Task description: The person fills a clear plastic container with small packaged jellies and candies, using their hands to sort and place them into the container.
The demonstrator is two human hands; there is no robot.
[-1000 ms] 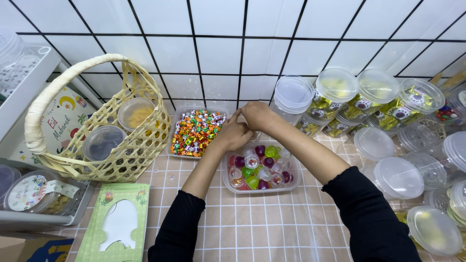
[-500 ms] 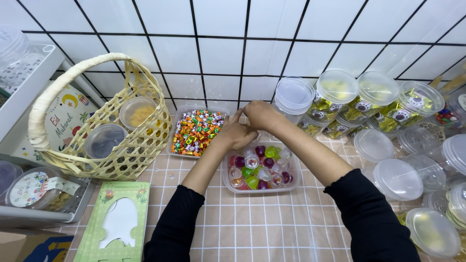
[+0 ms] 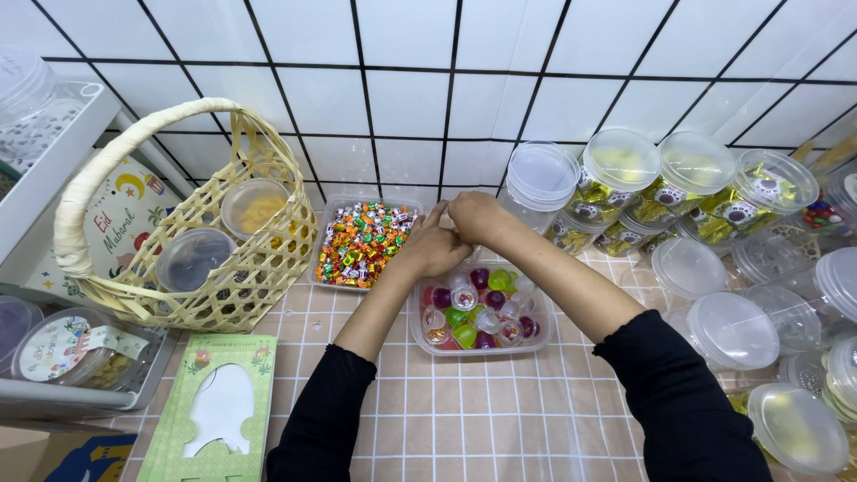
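Head view: left hand [image 3: 435,248] and right hand [image 3: 475,217] meet, fingers curled together, whether on something I cannot tell; just below sits a jelly tub [image 3: 479,311] mid-tabletop; candy tray [image 3: 361,243] beside it, basket [image 3: 192,223] toward the left edge, lidded jars [image 3: 661,192] at the right.

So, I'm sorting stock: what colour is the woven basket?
Pale straw yellow basket, clearest in the head view.

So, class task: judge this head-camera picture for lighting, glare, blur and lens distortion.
Head view: even, soft light with faint shadows; mild glare on the clear jar lids; wall tile lines splay outward, a wide-lens effect; both hands and the jelly cup tub look sharp.
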